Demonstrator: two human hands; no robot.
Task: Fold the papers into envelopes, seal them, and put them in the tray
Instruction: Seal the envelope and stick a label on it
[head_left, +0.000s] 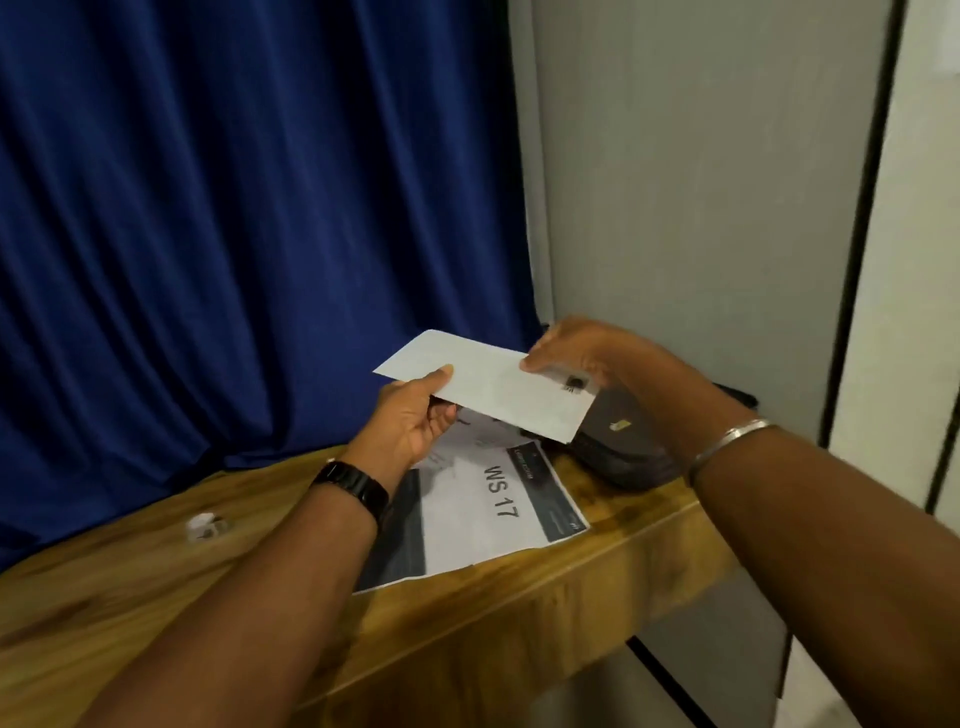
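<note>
A white envelope (488, 387) is held in the air above the far end of the wooden table (156, 561). My left hand (410, 421) pinches its near left edge, thumb on top and fingers underneath. My right hand (576, 353) grips its right end from above, with a small dark mark on the paper just below the fingers. Under the envelope a printed sheet reading "WS 17" (493, 509) lies flat on the table. No tray can be seen.
A dark brown pouch (623, 441) lies at the table's far right corner, under my right wrist. A small white object (205, 526) sits on the table to the left. A blue curtain (234, 208) hangs behind; a grey panel (701, 208) stands at right.
</note>
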